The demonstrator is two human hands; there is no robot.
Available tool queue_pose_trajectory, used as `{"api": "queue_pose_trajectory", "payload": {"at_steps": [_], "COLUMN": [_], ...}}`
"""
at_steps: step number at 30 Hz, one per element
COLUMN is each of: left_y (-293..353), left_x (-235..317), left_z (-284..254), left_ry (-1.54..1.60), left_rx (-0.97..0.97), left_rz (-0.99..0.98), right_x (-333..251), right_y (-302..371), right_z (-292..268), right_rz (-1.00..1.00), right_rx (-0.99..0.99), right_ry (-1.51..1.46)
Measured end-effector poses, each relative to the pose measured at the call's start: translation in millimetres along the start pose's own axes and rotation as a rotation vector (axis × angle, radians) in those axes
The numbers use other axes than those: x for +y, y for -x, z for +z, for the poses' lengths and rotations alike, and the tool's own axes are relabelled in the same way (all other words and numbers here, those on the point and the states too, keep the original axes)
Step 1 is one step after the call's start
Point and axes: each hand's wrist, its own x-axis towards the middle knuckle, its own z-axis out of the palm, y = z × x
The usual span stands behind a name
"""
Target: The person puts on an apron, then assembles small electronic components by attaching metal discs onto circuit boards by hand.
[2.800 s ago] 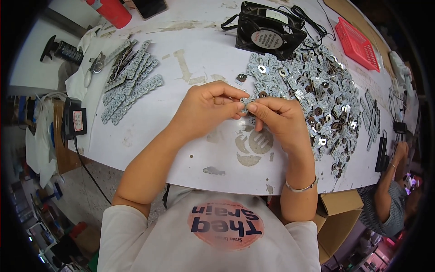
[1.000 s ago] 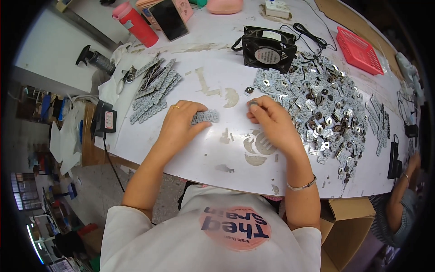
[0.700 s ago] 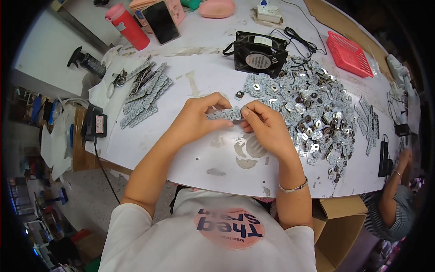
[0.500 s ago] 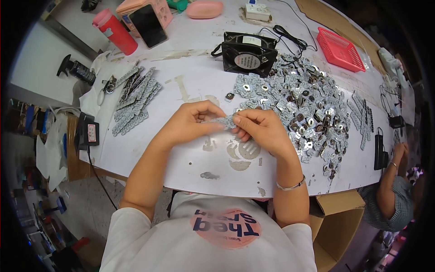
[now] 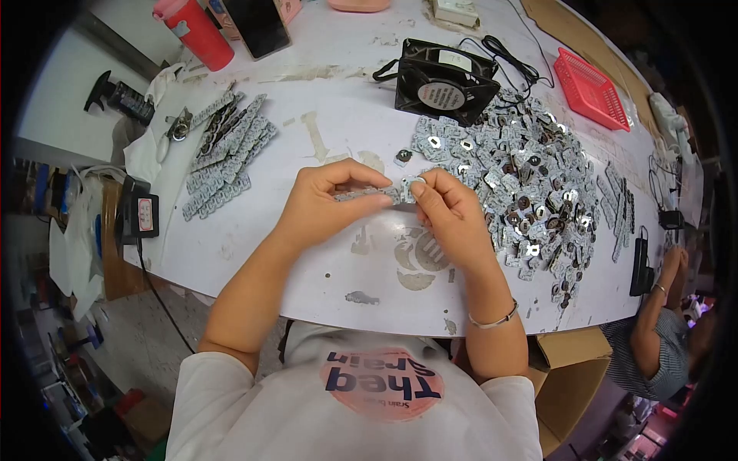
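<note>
In front of the fan (image 5: pixel 446 84), the left hand (image 5: pixel 319 203) and right hand (image 5: pixel 453 211) each clamp their grip on one strip (image 5: pixel 398 192); a pile (image 5: pixel 530 192) adjoins the fan.

Black fan (image 5: pixel 442 83), pink basket (image 5: pixel 590 91)

toward body: loads of room on the white tabletop (image 5: pixel 369 276) | left: okay gap from left hand (image 5: pixel 327 196) to grey strips (image 5: pixel 231 157) | ahead: easy lane between those and the black fan (image 5: pixel 446 83), one stray piece (image 5: pixel 403 157) to dodge | right: parts pile (image 5: pixel 530 192) totally crowds the right hand (image 5: pixel 450 203)
</note>
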Motion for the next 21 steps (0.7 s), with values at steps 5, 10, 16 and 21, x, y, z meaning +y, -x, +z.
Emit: {"api": "queue_pose_trajectory", "payload": {"at_steps": [5, 10, 16, 21], "left_y": [1.7, -0.7, 0.3, -3.7], "left_x": [-1.6, -7.3, -8.2, -17.4], "left_z": [6.5, 12.9, 12.9, 9.4], "left_ry": [-0.385, -0.368, -0.362, -0.279], "left_rx": [0.12, 0.173, 0.108, 0.074], "left_rz": [0.295, 0.313, 0.353, 0.196], "right_x": [9.5, 9.4, 9.7, 3.8], "right_y": [-0.8, -2.5, -1.9, -4.1], "right_z": [1.2, 3.9, 1.7, -6.4], "right_rz": [-0.218, -0.109, 0.004, 0.058], "right_rx": [0.096, 0.151, 0.137, 0.148], "right_ry": [0.293, 0.167, 0.085, 0.123]}}
